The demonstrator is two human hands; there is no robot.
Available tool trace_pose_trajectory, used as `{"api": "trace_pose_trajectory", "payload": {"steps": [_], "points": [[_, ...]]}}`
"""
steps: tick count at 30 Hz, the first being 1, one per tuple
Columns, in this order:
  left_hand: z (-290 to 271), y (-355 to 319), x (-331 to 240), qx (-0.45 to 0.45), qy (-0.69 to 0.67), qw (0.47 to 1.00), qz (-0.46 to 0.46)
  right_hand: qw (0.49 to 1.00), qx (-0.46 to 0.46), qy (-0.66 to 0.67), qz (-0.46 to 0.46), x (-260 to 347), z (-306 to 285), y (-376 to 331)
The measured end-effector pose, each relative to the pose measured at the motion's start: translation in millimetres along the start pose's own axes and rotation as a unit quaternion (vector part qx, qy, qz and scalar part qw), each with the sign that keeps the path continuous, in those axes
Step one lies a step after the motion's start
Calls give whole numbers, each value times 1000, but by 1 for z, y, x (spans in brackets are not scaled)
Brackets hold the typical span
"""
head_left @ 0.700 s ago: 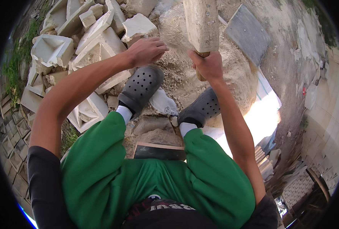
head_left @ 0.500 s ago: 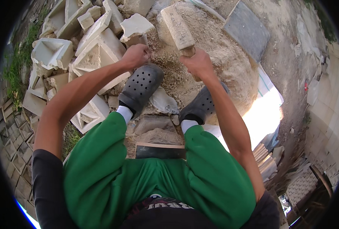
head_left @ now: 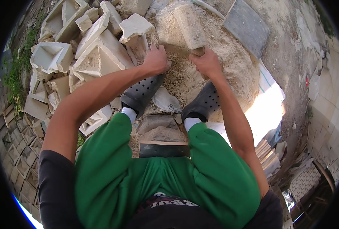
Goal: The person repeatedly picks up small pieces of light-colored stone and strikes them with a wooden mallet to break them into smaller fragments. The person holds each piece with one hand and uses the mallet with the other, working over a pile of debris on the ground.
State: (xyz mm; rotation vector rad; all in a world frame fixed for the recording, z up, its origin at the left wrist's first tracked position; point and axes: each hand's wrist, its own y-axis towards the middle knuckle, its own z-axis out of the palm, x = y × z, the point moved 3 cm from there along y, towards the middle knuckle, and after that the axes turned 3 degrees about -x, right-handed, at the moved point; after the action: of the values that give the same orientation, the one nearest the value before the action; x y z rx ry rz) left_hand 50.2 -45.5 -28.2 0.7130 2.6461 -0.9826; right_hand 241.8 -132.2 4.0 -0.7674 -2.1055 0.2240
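Head view: the right hand [head_left: 206, 63] grips a wooden mallet [head_left: 190, 28]. The left hand [head_left: 156, 60] curls near a grey clog [head_left: 140, 91]; I cannot tell whether it pinches anything.

I have a gap over the rubble heap [head_left: 230, 68] between left hand [head_left: 157, 61] and right hand [head_left: 206, 63]; broken blocks [head_left: 102, 55] crowd its left edge, shoes [head_left: 203, 102] its near edge, mallet [head_left: 190, 27] and slab [head_left: 247, 27] its far side.

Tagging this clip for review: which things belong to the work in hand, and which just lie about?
Apparently in use:
mallet in the right hand
crumbled rubble
broken blocks near the left hand

Seemingly just lying about:
gray panel
pale strips
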Motion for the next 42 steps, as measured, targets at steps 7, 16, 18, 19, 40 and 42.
{"api": "trace_pose_trajectory", "payload": {"steps": [7,16,18,19,40,42], "points": [[22,13,-22,-40,-115,983,-138,997,44,29,63,9,-6,-5],[24,25,-20,45,-80,996,-12,998,42,20,43,4,-9,-3],[18,34,-15,77,-61,995,13,998,36,27,36,8,-13,-6],[15,33,-11,88,-90,992,4,999,34,18,31,8,-14,-5],[-72,39,1,44,-375,926,14,996,-37,75,12,39,-69,-43],[-55,35,15,61,-304,950,36,991,-68,82,-82,59,-64,-41]]}}
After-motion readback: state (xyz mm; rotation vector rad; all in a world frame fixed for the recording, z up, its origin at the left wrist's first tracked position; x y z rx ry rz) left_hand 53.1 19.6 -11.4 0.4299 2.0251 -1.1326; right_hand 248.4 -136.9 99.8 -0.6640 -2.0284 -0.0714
